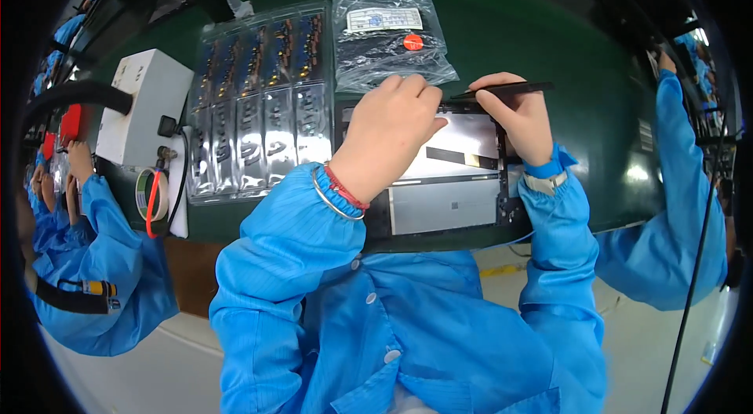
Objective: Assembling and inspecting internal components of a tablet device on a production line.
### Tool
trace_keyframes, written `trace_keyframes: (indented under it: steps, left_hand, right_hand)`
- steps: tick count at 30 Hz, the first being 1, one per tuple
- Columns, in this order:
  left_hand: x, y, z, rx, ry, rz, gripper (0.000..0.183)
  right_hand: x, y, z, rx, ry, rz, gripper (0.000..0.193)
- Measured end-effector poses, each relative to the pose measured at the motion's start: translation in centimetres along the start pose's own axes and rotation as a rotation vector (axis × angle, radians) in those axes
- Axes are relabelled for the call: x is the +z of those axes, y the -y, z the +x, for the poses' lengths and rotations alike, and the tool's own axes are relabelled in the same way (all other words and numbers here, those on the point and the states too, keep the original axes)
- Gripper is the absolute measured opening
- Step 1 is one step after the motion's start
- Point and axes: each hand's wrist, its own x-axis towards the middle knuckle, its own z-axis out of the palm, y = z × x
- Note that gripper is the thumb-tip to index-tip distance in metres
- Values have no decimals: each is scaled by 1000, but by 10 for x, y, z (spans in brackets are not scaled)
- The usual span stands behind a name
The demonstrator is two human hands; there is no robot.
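A flat tablet-like device lies in front of me, its inside showing silvery metal plates and a black frame. My left hand rests over its upper left part. Those fingers are curled closed at the far edge, and whatever they grip is hidden beneath them. In my right hand, at the device's upper right corner, black tweezers are pinched between thumb and fingers. Their thin tip points left, toward my left fingertips, close to the device's far edge.
Beyond the device lies a clear plastic bag with a label and an orange sticker. To the left are a clear compartment tray of small circuit parts, a white box and a tape roll. Co-workers in blue sleeves sit on both sides.
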Motion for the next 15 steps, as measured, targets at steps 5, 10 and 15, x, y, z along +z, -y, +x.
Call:
trace_keyframes:
  steps: [5, 10, 15]
  left_hand:
    - [4, 3, -3, -38, 25, -54, 30]
    - [5, 3, -2, -18, 15, -57, 33]
    - [8, 5, -3, 28, 11, 18, 36]
  right_hand:
    - [2, 4, -2, 3, 49, -91, 13]
    - [2, 7, -3, -29, 93, -260, 15]
    - [6, 12, -3, -155, 118, -326, 14]
